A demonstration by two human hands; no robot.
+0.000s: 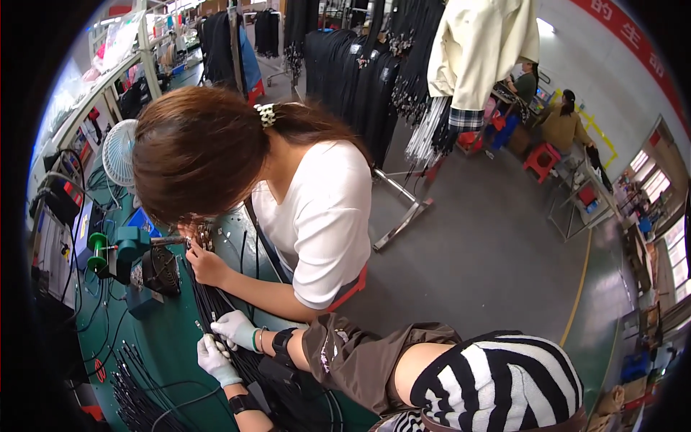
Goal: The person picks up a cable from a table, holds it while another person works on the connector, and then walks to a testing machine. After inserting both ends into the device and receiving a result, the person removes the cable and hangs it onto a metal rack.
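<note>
My left hand (214,361), in a white glove, is closed with a short, pale metal-tipped cable end (199,327) sticking up from its fingers. Just above and to the right, my gloved right hand (236,330) is closed too, its fingertips pinching a thin cable end (213,317). The two hands are close together over a bundle of black cables (205,299) that runs along the green table. More of these black cables (288,389) lie under and between my forearms. The gloves hide most of what the fingers hold.
A co-worker (324,209) in a white top leans over the table just beyond my hands, fingers at a teal bench device (132,243) with a green spool (97,252). Loose cables (133,392) lie at lower left. A fan (119,153) and hanging cable racks (353,72) stand farther off.
</note>
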